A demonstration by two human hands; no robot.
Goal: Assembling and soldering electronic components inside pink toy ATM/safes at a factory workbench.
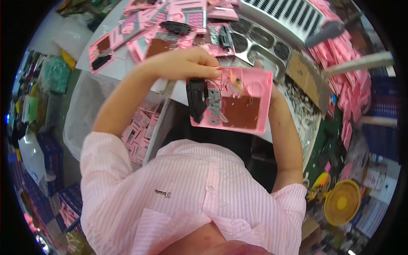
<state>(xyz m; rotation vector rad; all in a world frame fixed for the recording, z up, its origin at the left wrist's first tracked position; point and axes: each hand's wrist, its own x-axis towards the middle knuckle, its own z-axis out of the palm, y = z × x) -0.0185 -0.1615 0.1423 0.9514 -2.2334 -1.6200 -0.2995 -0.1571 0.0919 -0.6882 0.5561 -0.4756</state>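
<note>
In front of my chest is a pink plastic casing (264, 102), its inner side facing me. A brown board (241, 112), a grey metal-looking strip (215, 105) and thin loose wires sit in it. A black plastic part (196, 100) lies along its left side. My left hand (197, 63) is closed on the casing's upper left edge, thumb along the rim. My right hand (275, 98) holds the right side; most of its fingers are hidden behind the casing.
Similar pink casings (187, 15) pile up on the table's far side. A metal tray (265, 57) with dark small parts stands beyond, below a rack of black pieces (284, 17). Left, a bin (142, 131) holds pink pieces; right are cardboard (308, 76) and scattered small metal parts (301, 108).
</note>
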